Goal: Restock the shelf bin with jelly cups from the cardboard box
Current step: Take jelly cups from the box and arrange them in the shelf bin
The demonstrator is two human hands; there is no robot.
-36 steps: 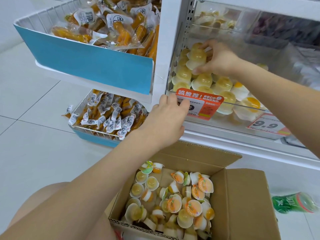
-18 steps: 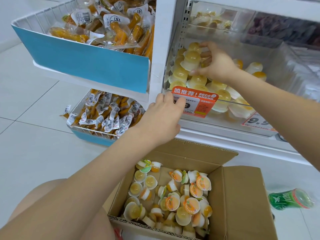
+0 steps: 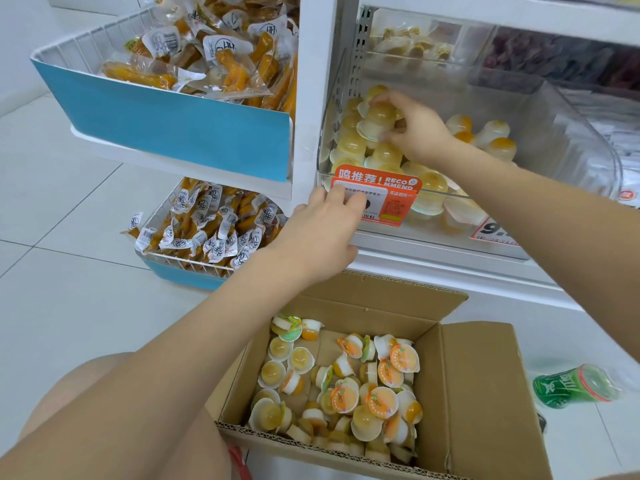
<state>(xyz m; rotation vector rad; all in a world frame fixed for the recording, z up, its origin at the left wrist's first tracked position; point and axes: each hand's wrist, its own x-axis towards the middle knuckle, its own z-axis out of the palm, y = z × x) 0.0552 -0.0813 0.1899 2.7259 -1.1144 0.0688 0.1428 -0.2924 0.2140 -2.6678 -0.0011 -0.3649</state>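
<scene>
A clear plastic shelf bin (image 3: 585, 140) holds yellow jelly cups stacked upside down along its left side. My right hand (image 3: 415, 129) reaches inside the bin and grips one jelly cup (image 3: 377, 123) on top of the stack. My left hand (image 3: 325, 230) rests with fingers curled over the bin's front lip, beside the orange price tag (image 3: 394, 199). Below, the open cardboard box (image 3: 485, 386) on the floor holds several loose jelly cups (image 3: 346, 396) with orange and green lids.
Left of the shelf post, two blue-fronted wire baskets (image 3: 166, 119) hold packaged orange snack sticks (image 3: 207, 226). A green bottle (image 3: 571, 386) lies on the tiled floor right of the box. My knee (image 3: 69, 403) is at lower left.
My right hand stays at the jelly cup stack, its fingers shifting slightly on the top cup. My left hand keeps its place on the bin's lip.
</scene>
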